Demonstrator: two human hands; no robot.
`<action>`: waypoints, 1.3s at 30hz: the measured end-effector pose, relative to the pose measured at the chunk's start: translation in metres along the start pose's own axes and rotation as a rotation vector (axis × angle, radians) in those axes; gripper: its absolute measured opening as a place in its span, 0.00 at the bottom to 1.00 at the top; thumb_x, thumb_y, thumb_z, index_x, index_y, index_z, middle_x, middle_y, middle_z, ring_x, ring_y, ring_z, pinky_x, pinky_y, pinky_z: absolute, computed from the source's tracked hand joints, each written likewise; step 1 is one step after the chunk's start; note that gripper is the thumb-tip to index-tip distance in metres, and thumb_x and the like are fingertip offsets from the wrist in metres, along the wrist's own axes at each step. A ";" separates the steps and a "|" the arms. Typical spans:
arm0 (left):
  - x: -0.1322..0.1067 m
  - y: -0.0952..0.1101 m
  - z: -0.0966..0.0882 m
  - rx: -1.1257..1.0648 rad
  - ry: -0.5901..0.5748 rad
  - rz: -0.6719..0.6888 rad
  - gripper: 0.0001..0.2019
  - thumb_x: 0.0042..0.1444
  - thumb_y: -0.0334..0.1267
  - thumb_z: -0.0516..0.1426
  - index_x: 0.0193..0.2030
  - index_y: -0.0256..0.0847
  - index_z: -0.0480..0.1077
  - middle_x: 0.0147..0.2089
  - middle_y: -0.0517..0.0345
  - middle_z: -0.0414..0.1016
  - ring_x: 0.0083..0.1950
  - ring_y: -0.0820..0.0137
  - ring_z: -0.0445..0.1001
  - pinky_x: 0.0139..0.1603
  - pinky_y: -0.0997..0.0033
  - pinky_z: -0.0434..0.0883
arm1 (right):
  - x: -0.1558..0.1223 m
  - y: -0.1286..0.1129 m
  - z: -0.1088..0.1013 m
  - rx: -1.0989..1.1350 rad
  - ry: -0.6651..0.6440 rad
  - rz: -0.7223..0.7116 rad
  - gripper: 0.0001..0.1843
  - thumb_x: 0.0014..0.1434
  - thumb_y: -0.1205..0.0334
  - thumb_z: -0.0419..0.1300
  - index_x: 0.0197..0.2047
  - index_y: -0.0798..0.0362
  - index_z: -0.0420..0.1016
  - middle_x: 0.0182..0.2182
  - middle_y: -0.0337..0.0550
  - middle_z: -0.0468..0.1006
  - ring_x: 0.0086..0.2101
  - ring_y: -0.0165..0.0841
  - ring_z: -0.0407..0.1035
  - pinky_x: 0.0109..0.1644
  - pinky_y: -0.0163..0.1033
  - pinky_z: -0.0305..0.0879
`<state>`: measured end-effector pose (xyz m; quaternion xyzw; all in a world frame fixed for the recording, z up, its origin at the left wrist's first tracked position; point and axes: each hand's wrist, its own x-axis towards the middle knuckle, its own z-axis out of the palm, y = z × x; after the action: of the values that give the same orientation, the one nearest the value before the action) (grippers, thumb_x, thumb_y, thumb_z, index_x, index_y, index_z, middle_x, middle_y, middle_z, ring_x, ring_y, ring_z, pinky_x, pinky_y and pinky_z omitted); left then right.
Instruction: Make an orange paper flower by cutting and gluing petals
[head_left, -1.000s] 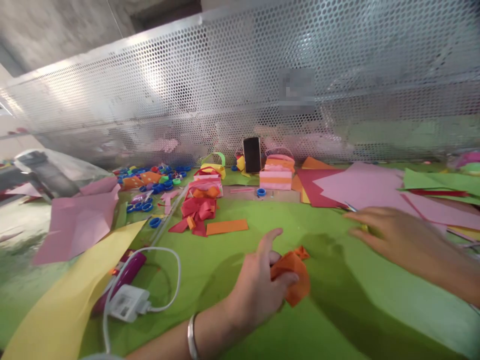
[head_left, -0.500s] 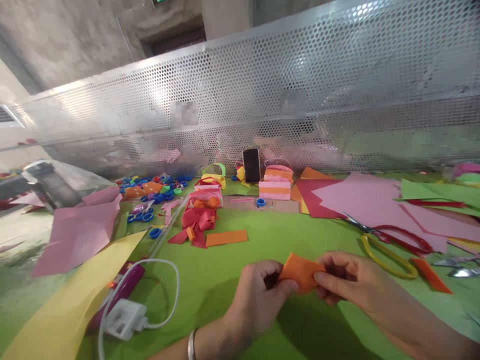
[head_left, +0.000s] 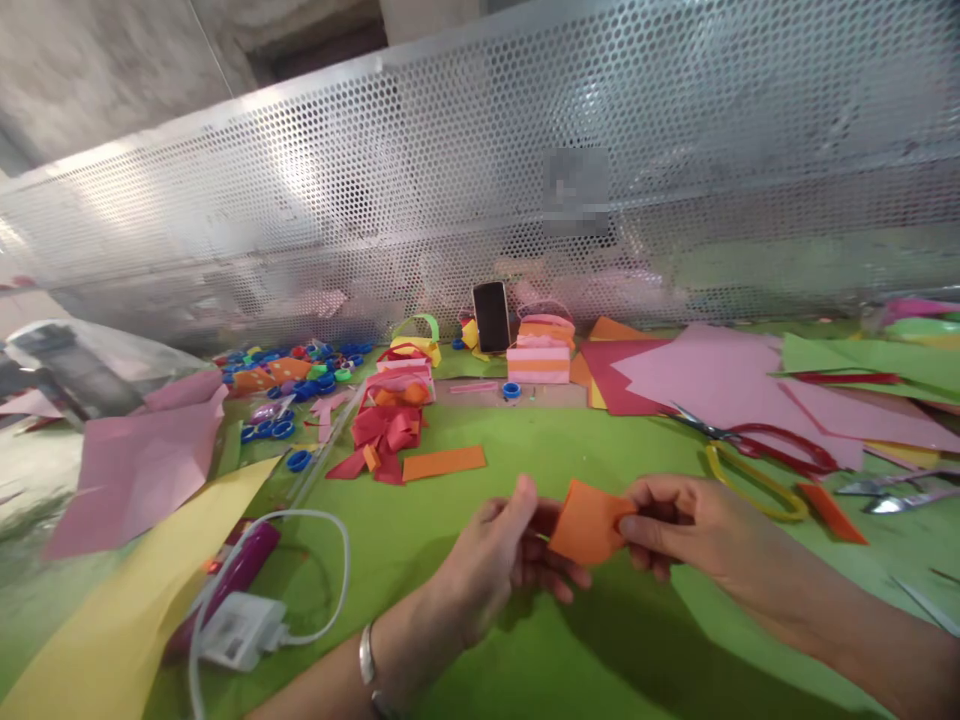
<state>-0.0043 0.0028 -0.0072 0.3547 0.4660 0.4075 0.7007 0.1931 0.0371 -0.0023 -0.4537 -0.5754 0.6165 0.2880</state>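
Note:
Between my two hands is a small folded orange paper piece (head_left: 589,522), held just above the green table cover (head_left: 420,530). My right hand (head_left: 690,525) pinches its right edge with thumb and fingers. My left hand (head_left: 499,555), with a metal bangle on the wrist, has its thumb raised and its fingers loosely under the paper's left side. Red and yellow handled scissors (head_left: 757,465) lie just beyond my right hand.
Pink, red and green paper sheets (head_left: 735,385) lie at the right, a yellow sheet (head_left: 142,590) and a white charger with cable (head_left: 240,625) at the left. Small paper baskets (head_left: 536,355), a phone (head_left: 491,315), red scraps (head_left: 382,435) and blue rings (head_left: 300,375) stand before a perforated metal screen.
My right hand left the scissors on the table and came to the orange paper. The crumpled paper now shows as a flatter piece, and my left thumb has lifted off it.

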 end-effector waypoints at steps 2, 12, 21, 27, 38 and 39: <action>0.000 -0.001 0.000 -0.080 -0.040 -0.027 0.29 0.52 0.61 0.59 0.39 0.30 0.75 0.33 0.47 0.79 0.26 0.70 0.77 0.24 0.75 0.69 | 0.002 0.002 -0.002 -0.020 0.008 -0.018 0.19 0.46 0.45 0.70 0.28 0.53 0.77 0.20 0.39 0.77 0.24 0.31 0.71 0.29 0.35 0.69; -0.003 0.001 -0.001 -0.037 -0.059 0.018 0.27 0.34 0.40 0.74 0.42 0.33 0.77 0.39 0.51 0.79 0.35 0.71 0.76 0.40 0.70 0.70 | 0.001 0.001 -0.006 -0.020 -0.025 -0.065 0.28 0.44 0.45 0.71 0.46 0.51 0.78 0.43 0.48 0.83 0.43 0.43 0.77 0.48 0.45 0.74; 0.001 -0.005 0.001 0.013 0.052 0.030 0.30 0.30 0.41 0.75 0.42 0.31 0.75 0.34 0.50 0.81 0.35 0.70 0.76 0.40 0.70 0.70 | -0.001 0.005 0.000 -0.102 0.028 -0.111 0.33 0.49 0.47 0.68 0.56 0.51 0.73 0.54 0.51 0.78 0.50 0.48 0.74 0.54 0.52 0.73; 0.001 -0.007 -0.002 0.018 0.071 0.086 0.29 0.34 0.45 0.74 0.43 0.32 0.75 0.34 0.50 0.81 0.34 0.70 0.77 0.38 0.71 0.69 | -0.002 0.004 0.003 0.015 0.037 -0.091 0.36 0.46 0.50 0.71 0.57 0.51 0.72 0.55 0.52 0.76 0.50 0.47 0.74 0.54 0.49 0.73; 0.001 -0.008 0.002 0.062 0.130 0.196 0.28 0.35 0.48 0.73 0.41 0.33 0.75 0.36 0.51 0.80 0.37 0.69 0.76 0.41 0.71 0.71 | -0.004 0.015 0.007 0.152 -0.052 -0.079 0.52 0.46 0.50 0.73 0.68 0.51 0.54 0.60 0.55 0.69 0.57 0.47 0.68 0.57 0.48 0.70; 0.001 -0.009 0.002 0.068 0.127 0.200 0.28 0.35 0.48 0.73 0.41 0.33 0.75 0.36 0.51 0.80 0.37 0.69 0.76 0.41 0.71 0.71 | -0.003 0.015 0.007 0.163 -0.030 -0.076 0.50 0.46 0.48 0.72 0.67 0.51 0.57 0.60 0.56 0.69 0.58 0.48 0.67 0.58 0.49 0.69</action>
<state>0.0003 -0.0002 -0.0145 0.3964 0.4854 0.4811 0.6130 0.1908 0.0287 -0.0169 -0.3974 -0.5446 0.6565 0.3384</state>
